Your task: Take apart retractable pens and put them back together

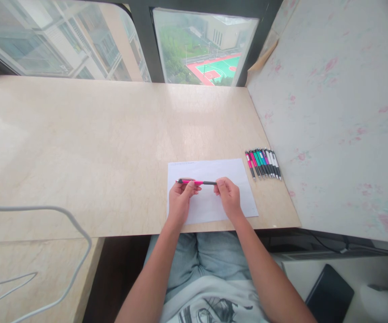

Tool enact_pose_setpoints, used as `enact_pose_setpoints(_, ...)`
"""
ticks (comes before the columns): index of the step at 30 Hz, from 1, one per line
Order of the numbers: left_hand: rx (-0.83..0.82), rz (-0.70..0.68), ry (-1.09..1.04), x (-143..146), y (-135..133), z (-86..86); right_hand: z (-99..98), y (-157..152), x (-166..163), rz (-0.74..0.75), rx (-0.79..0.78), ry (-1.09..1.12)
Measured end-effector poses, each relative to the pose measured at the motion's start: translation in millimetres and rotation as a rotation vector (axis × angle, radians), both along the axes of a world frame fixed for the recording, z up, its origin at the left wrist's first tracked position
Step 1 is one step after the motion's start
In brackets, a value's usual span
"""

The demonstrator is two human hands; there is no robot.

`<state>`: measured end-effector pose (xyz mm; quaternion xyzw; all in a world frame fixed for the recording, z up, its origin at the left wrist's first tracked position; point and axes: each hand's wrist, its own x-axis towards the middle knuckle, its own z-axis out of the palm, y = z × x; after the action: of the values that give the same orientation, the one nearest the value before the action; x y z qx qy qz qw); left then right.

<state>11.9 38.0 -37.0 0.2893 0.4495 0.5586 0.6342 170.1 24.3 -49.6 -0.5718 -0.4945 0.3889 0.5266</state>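
Pink pen [199, 182]: we have it lying level between both hands, over the white sheet [210, 168] on the desk [79, 148]. Going across: grey cable [29, 208] far left, well apart. Left hand [179, 197] next, thumb and fingers clamped on the barrel at the clip end. Right hand [229, 195] pinches the dark grip end; its fingers cover the tip, so we can't really tell if the point is out. Further right, a row of pens [264, 163] sits just beside the sheet, near the wall [342, 157]. Risks, as we judge: uneven pull could pop the pen loose; an exposed point could mark the paper; a wide right elbow could scatter the row.
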Motion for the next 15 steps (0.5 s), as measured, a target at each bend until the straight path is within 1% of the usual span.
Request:
enact_pose_setpoints(3, 0.008, -0.004, 0.001, -0.2, -0.1, 0.3, 1.4, -0.4, -0.2, 0.015, -0.010, -0.070)
enact_pose_setpoints(10, -0.007, 0.012, 0.013, 0.4, 0.9, 0.1, -1.4, -1.9, 1.9, 0.010, 0.040, 0.069)
enact_pose_setpoints(12, -0.002, 0.013, 0.009, 0.5, 0.8, -0.7, -2.7, -1.0, 1.8, 0.019, 0.026, 0.071)
enact_pose_setpoints(15, 0.004, 0.012, 0.011, 0.2, 0.3, -2.2, -3.2, -0.1, 1.7, 0.015, -0.011, 0.009)
